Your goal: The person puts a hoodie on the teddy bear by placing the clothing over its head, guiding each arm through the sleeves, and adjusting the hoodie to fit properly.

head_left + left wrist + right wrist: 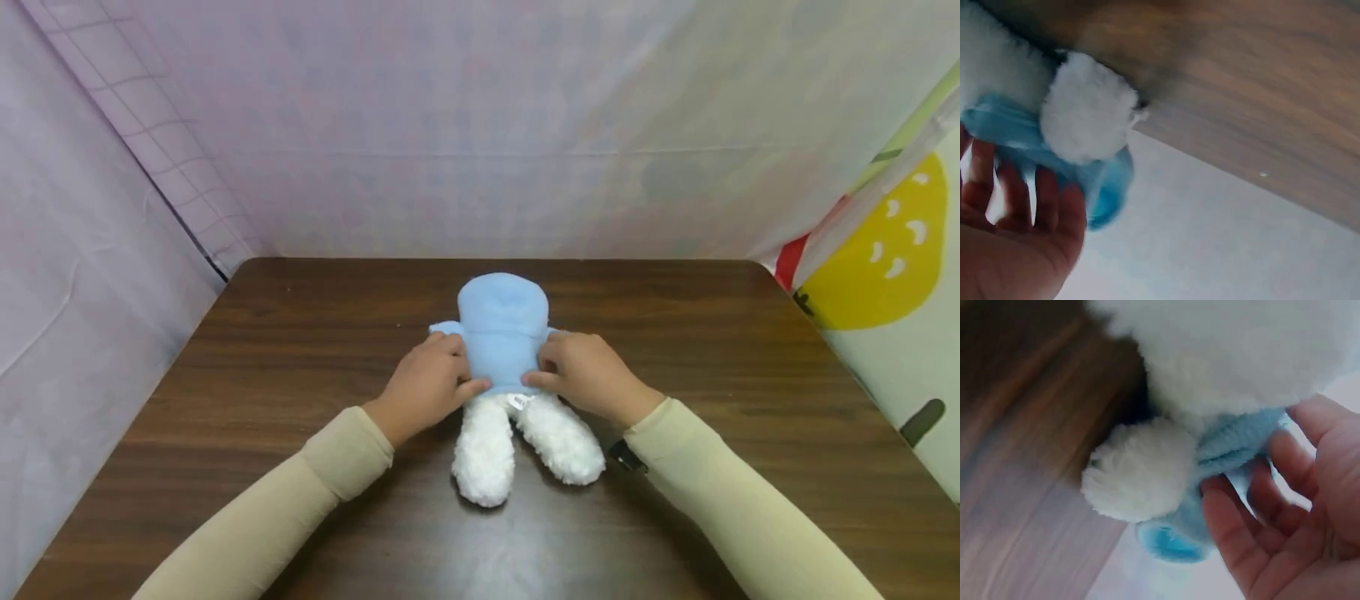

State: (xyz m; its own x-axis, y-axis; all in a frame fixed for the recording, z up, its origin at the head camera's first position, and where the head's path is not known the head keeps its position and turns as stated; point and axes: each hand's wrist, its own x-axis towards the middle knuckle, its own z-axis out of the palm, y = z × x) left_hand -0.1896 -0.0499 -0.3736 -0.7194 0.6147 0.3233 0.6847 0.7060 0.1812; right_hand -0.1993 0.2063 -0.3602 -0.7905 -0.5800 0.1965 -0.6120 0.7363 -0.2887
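A white plush toy lies on the brown table, its two fluffy legs pointing toward me and a small white tag between them. Blue clothing covers the rest of it in the head view. My left hand grips the garment's left side, thumb at the lower hem. On the opposite side, my right hand pinches the cloth likewise. Both wrist views show a round white paw sticking out beside the blue fabric, with curled fingers against the cloth.
A pale curtain hangs behind the table's far edge. To the right is a white cloth with a yellow fruit print. Another pale curtain runs along the left side. A dark band shows at the right wrist.
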